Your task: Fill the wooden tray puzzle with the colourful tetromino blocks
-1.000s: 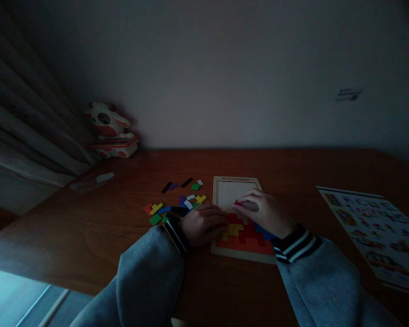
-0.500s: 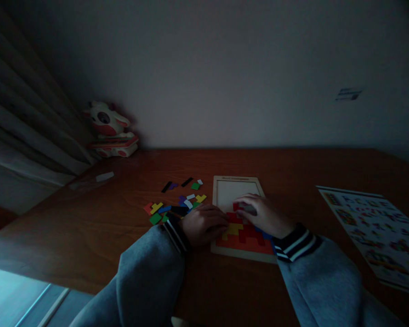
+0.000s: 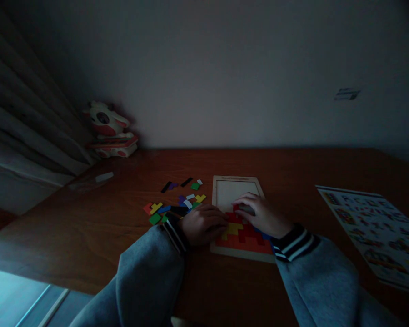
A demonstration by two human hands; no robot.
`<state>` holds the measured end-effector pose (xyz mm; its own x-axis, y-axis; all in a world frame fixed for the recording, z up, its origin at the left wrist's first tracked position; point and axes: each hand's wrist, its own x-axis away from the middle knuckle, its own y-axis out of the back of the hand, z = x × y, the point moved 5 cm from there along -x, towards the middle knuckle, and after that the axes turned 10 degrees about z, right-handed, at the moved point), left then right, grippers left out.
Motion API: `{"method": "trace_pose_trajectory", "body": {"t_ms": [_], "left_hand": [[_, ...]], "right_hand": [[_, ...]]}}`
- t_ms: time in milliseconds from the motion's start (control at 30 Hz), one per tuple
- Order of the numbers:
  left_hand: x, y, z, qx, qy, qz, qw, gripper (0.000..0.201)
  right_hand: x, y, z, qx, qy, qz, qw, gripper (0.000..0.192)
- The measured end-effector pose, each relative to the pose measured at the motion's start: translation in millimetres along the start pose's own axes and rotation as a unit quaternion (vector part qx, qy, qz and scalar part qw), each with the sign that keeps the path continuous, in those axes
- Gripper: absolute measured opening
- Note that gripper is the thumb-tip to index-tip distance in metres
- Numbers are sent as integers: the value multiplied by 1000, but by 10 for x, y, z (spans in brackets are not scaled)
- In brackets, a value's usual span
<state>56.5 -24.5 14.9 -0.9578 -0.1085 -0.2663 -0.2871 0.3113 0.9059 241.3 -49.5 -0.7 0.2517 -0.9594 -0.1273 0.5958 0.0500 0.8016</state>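
Note:
A shallow wooden puzzle board (image 3: 241, 258) lies on the table, its near part filled with red, orange, yellow and blue pieces. Its far part shows bare pale wood (image 3: 230, 193). My right hand (image 3: 257, 212) is over the right side of the board, thumb and fingers closed on a red puzzle piece (image 3: 236, 207). That piece is at the far edge of the filled area, partly hidden by the fingers. My left hand (image 3: 204, 223) lies across the board's left edge, fingers stretched over the laid pieces near a yellow piece (image 3: 232, 228).
Loose coloured puzzle pieces (image 3: 179, 210) are scattered left of the board. A printed picture sheet (image 3: 371, 222) lies on the right. At the back left stands a cow-shaped toy (image 3: 111, 129) beside the curtain (image 3: 30, 118). A pale strip (image 3: 104, 176) lies near the table's left edge.
Almost nothing differs. The red piece in my right hand seems slightly lower against the laid pieces; my left hand stays in place.

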Motion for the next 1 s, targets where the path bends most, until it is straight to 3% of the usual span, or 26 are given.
{"method": "trace_pose_trajectory", "body": {"t_ms": [567,1000], "left_hand": [[2,7,-3,-1,5,8,1000,22],[-2,0,2,-3,8,7,1000,22]], "right_hand": [[20,1,-22,-57,-11,-6,998,36],[17,33,22,-14,-10,-8,1000,20]]}}
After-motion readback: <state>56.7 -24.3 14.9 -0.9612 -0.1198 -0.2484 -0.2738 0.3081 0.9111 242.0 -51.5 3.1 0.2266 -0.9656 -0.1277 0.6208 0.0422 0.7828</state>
